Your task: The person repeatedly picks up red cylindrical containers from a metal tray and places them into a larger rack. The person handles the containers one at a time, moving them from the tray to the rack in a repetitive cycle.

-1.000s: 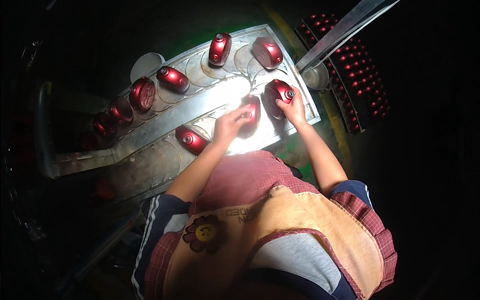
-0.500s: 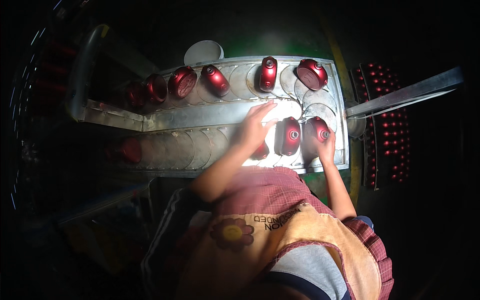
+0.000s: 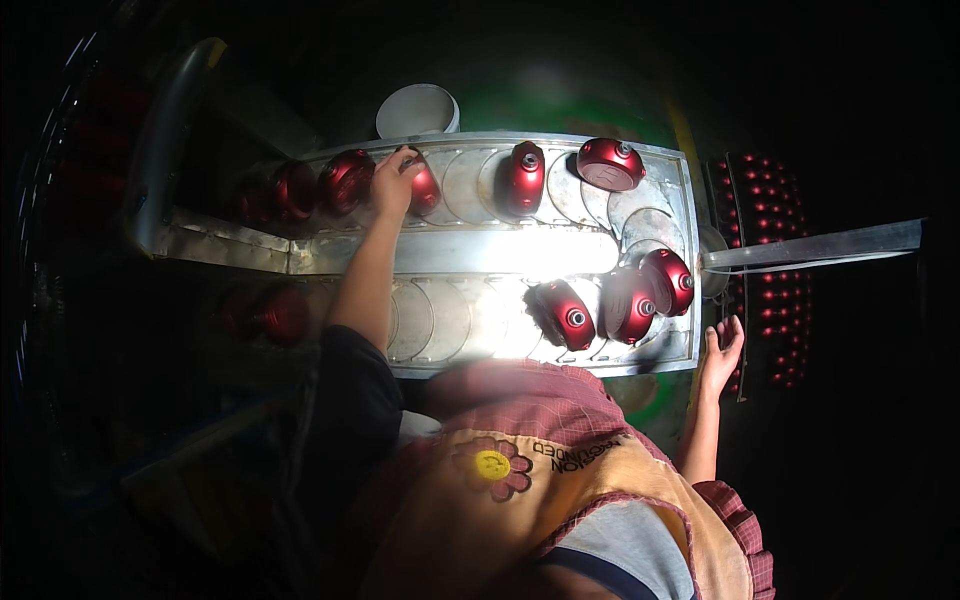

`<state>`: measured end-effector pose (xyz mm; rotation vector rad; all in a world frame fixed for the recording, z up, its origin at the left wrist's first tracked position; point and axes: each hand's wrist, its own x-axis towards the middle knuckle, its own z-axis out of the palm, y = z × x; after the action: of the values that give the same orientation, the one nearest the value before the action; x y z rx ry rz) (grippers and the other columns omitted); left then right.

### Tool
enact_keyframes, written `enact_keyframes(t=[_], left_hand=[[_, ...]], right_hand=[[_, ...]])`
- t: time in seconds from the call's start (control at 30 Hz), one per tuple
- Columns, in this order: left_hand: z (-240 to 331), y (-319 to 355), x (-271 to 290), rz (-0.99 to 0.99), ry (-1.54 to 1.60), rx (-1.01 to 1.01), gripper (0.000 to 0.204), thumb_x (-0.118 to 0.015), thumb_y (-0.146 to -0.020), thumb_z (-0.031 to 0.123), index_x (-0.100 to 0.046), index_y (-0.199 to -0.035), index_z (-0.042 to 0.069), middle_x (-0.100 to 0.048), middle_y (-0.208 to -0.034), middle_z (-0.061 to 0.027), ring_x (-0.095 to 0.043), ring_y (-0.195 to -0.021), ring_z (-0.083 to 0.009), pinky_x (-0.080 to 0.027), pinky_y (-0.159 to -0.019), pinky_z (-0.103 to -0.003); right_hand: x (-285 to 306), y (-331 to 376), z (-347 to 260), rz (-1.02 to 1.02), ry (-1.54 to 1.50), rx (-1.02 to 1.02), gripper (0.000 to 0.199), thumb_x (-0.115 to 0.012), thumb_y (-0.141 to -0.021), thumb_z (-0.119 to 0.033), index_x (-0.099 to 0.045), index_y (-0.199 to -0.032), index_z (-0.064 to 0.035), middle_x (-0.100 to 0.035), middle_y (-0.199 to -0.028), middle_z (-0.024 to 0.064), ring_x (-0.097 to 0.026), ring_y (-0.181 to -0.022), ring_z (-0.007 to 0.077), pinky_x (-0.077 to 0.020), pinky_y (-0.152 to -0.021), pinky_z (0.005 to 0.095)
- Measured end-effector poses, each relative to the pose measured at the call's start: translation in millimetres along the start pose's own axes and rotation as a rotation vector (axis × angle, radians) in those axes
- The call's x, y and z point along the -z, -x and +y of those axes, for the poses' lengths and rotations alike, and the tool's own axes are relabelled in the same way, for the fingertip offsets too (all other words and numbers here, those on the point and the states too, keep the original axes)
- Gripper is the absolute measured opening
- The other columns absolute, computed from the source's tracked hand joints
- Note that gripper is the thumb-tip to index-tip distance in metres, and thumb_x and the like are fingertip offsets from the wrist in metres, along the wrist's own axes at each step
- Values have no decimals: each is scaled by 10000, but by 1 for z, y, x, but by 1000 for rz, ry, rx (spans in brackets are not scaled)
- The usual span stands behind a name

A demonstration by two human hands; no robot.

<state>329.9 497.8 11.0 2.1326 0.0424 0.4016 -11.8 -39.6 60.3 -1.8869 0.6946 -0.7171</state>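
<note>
Shiny red round cans lie on a lit metal conveyor tray (image 3: 480, 250) with curved pockets. My left hand (image 3: 393, 183) reaches to the far row and grips one red can (image 3: 427, 190), with another red can (image 3: 345, 181) just left of it. My right hand (image 3: 722, 350) hangs with fingers apart at the tray's near right corner, holding nothing. Closest to it are three red cans (image 3: 628, 305) grouped in the near row. Two more red cans (image 3: 523, 178) lie in the far row to the right.
A white round lid (image 3: 417, 108) sits beyond the tray. A metal bar (image 3: 815, 247) juts out to the right over a dark rack of small red caps (image 3: 775, 200). Further red cans (image 3: 270, 312) lie in shadow at the left. My apron fills the lower view.
My left hand has gone from the near-row cans up to the far row and closed on a can. My right hand has let go of its can and moved off the tray's right corner.
</note>
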Motion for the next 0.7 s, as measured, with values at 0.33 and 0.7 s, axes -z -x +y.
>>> enact_keyframes(t=[0.33, 0.7], left_hand=[[58, 15, -9, -283, 166, 55, 401, -662, -851, 37, -640, -1247, 101, -604, -1318, -130, -605, -1105, -247, -486, -954, -337], [53, 238, 151, 816, -261, 243, 693, -812, -728, 127, -521, -1352, 47, -583, -1256, -214, -511, -1181, -360, -423, -1024, -427]], right_hand=[[-11, -44, -52, -199, -209, 85, 474, -562, -952, 23, -440, -1409, -6, -498, -1380, 154, -543, -1210, 215, -432, -1047, 333], [-10, -45, -73, -442, -467, 79, 463, -560, -991, -77, -428, -1433, -38, -533, -1334, 132, -601, -1027, 154, -493, -901, 296]])
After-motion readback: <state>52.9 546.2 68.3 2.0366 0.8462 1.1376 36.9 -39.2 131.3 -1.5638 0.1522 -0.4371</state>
